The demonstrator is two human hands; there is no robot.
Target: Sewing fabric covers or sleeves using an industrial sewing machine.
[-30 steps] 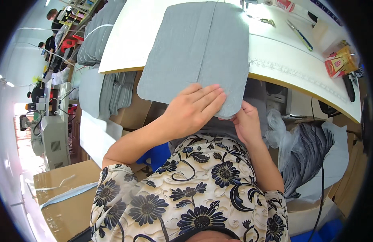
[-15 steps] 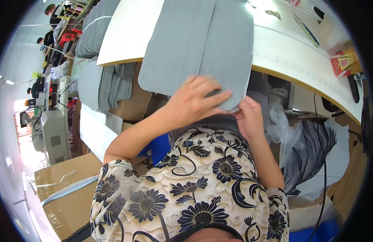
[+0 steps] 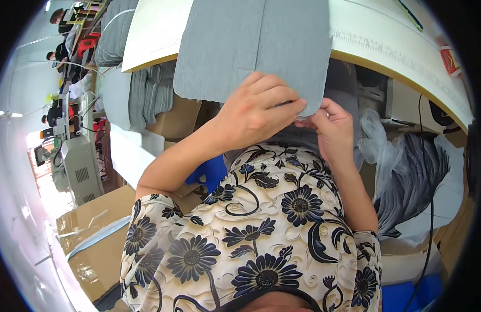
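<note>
A: What is nearest?

B: The person's flowered shirt (image 3: 251, 223), cut off by the lower edge. Just beyond it, 2 bare hands meet at the near right corner of a gray cloth panel (image 3: 219, 52), whose far end runs out of view at the top.

A: How do the left hand's fingers stand?

B: The left hand (image 3: 253, 112) lies over the panel, fingers bent, thumb and forefinger close together at that corner. Whether they pinch the cloth or only press it, one cannot tell.

A: And the right?

B: The right hand (image 3: 335, 130) has its thumb and forefinger closed on the corner; its remaining fingers are curled and partly hidden. The panel's underside is hidden too.

A: Where does the panel lie?

B: Across a white surface (image 3: 157, 31), its near end jutting past the edge toward the shirt.

A: Farther out?

B: At the right, below the surface, clear plastic (image 3: 374, 138) sits beside a dark gray bundle (image 3: 412, 177). A red packet (image 3: 450, 61) is only partly visible. Far left, 3 other people (image 3: 59, 53) are too small to make out well.
</note>
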